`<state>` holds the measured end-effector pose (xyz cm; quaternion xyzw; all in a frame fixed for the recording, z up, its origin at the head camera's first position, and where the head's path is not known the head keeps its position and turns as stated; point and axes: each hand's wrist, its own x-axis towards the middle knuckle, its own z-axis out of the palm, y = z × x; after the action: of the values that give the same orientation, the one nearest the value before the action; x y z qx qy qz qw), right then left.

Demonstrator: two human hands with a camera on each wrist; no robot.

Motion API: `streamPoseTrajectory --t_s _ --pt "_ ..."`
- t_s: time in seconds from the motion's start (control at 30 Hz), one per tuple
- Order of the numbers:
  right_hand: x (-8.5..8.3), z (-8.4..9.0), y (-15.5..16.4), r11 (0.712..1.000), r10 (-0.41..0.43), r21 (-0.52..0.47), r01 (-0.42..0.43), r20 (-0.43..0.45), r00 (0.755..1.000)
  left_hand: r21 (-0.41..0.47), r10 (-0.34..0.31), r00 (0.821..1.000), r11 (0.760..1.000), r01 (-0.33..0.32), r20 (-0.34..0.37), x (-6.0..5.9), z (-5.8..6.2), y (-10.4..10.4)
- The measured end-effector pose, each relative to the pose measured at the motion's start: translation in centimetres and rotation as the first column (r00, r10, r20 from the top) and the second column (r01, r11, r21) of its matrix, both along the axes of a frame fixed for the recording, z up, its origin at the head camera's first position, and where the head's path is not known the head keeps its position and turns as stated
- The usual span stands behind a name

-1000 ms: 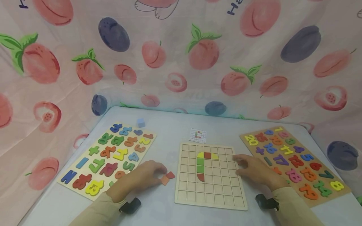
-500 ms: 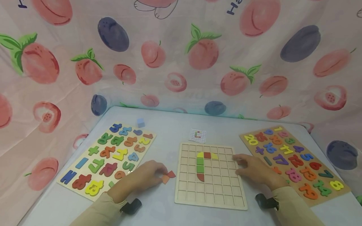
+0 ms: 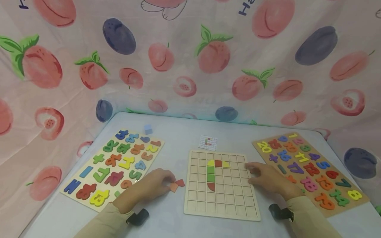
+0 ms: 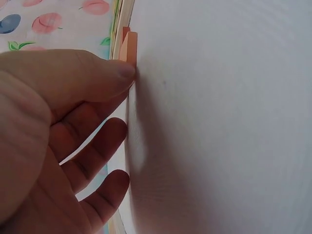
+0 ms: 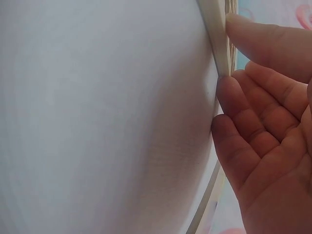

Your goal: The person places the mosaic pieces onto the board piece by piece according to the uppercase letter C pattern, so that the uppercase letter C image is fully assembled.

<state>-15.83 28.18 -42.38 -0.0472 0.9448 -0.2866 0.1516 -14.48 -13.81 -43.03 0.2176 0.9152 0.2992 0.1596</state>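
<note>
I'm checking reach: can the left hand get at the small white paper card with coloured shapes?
Probably yes: though the left hand pinches a small orange square piece, nothing tall stands between it and the card beyond the pale wooden grid board.

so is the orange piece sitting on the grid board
No, the left hand pinches the orange piece off to the left of the grid board, apart from it.

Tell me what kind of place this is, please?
Probably a play or learning corner: the white table holds a wooden grid board with coloured pieces and two number boards, and a fruit-patterned cloth hangs behind it.
</note>
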Motion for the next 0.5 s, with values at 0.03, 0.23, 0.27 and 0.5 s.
streamPoseTrajectory --t_s 0.03,0.23,0.27,0.5 --pt "0.00 0.00 -0.01 1.000 -0.001 0.001 0.001 0.002 1.000 0.000 0.000 1.000 1.000 0.000 -0.001 0.00 0.02 0.00" --pt "0.06 0.26 -0.08 1.000 0.006 0.002 -0.006 0.001 1.000 -0.002 0.011 1.000 1.000 -0.011 -0.001 0.07 0.21 0.00" --pt "0.08 0.30 -0.10 1.000 0.006 0.002 -0.006 0.001 1.000 0.000 0.012 1.000 1.000 -0.012 -0.001 0.08 0.24 -0.01" --pt "0.00 0.23 -0.16 1.000 0.006 0.008 -0.006 0.000 1.000 0.018 0.031 0.999 0.999 -0.032 0.020 0.13 0.28 0.04"
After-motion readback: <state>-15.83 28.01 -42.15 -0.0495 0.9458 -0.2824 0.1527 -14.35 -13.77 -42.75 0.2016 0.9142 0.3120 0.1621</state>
